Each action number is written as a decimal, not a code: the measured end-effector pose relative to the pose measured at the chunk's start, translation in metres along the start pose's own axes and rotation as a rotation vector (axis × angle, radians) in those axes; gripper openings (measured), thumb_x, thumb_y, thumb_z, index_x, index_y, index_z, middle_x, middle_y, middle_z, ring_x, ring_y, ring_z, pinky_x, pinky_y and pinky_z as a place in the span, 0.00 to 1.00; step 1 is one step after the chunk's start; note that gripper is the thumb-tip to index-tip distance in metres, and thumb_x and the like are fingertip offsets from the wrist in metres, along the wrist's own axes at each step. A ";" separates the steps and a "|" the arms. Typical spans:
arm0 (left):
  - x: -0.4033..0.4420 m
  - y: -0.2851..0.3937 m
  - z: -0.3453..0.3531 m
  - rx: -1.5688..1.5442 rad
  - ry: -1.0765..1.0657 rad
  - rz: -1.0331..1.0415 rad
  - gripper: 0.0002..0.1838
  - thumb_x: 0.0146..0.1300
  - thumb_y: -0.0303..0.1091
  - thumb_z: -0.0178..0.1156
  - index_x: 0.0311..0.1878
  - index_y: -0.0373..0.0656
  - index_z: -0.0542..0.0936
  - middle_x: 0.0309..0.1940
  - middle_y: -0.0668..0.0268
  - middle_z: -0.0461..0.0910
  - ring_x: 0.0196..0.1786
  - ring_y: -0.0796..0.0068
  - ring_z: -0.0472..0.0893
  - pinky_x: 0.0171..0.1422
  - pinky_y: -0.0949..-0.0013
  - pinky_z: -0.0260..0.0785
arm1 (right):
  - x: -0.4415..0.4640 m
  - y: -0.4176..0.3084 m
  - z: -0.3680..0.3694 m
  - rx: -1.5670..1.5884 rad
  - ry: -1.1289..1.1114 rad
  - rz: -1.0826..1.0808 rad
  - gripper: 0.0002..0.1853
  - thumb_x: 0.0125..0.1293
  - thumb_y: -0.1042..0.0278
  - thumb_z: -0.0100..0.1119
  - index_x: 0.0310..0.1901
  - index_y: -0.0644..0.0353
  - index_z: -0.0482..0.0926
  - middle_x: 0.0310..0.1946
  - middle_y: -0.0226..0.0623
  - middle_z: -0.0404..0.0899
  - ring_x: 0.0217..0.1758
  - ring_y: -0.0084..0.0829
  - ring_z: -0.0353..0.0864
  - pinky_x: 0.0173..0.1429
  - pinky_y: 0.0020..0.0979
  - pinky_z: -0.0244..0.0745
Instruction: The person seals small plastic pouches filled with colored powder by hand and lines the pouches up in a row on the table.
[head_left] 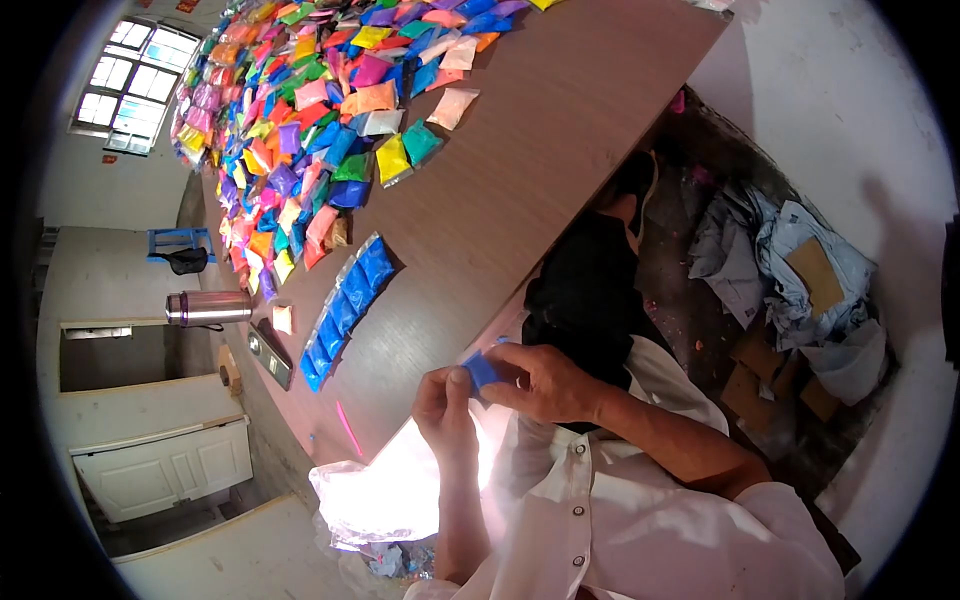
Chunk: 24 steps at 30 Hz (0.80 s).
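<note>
A small blue packet (480, 371) is held between my two hands, just off the near edge of the table. My left hand (445, 405) pinches one side of it with thumb and fingers. On the other side, the fingers of my right hand (545, 382) are closed around it. On the table in front lies a strip of joined blue packets (346, 312). A thin pink stick (349, 428) rests near the table edge, to the left of my hands.
A large heap of coloured packets (300, 140) covers the far part of the brown table (520, 170). A metal thermos (208, 307) and a phone-like dark object (268, 355) are at the left. Crumpled plastic bags (805, 265) and cardboard pieces (755, 395) lie on the floor.
</note>
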<state>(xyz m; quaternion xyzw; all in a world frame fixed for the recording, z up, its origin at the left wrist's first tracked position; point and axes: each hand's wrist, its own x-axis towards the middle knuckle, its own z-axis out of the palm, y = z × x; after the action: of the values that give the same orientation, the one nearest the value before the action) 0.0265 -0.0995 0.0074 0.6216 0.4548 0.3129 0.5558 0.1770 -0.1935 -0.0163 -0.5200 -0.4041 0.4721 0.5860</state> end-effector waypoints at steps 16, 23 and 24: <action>0.005 -0.002 -0.010 0.042 -0.111 0.013 0.11 0.71 0.32 0.67 0.45 0.32 0.84 0.36 0.66 0.85 0.39 0.81 0.80 0.46 0.75 0.73 | -0.001 0.000 0.000 -0.032 0.012 -0.020 0.18 0.67 0.63 0.70 0.50 0.68 0.79 0.33 0.47 0.83 0.34 0.38 0.83 0.43 0.36 0.78; 0.005 0.009 -0.004 -0.016 -0.167 -0.073 0.14 0.71 0.36 0.68 0.48 0.33 0.84 0.35 0.68 0.85 0.38 0.82 0.80 0.49 0.75 0.73 | -0.001 0.017 0.006 -0.054 0.092 -0.075 0.17 0.67 0.67 0.67 0.53 0.65 0.79 0.32 0.41 0.82 0.33 0.30 0.83 0.42 0.32 0.78; 0.006 0.009 -0.006 -0.016 -0.166 -0.071 0.14 0.71 0.36 0.68 0.48 0.33 0.84 0.35 0.68 0.85 0.38 0.82 0.80 0.49 0.75 0.73 | -0.001 0.015 0.005 -0.053 0.091 -0.077 0.17 0.67 0.67 0.67 0.53 0.65 0.79 0.32 0.41 0.82 0.33 0.30 0.83 0.42 0.32 0.78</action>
<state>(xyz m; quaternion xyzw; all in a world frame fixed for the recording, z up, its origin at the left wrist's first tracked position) 0.0254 -0.0917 0.0162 0.6243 0.4267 0.2439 0.6072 0.1700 -0.1930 -0.0309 -0.5405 -0.4091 0.4142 0.6074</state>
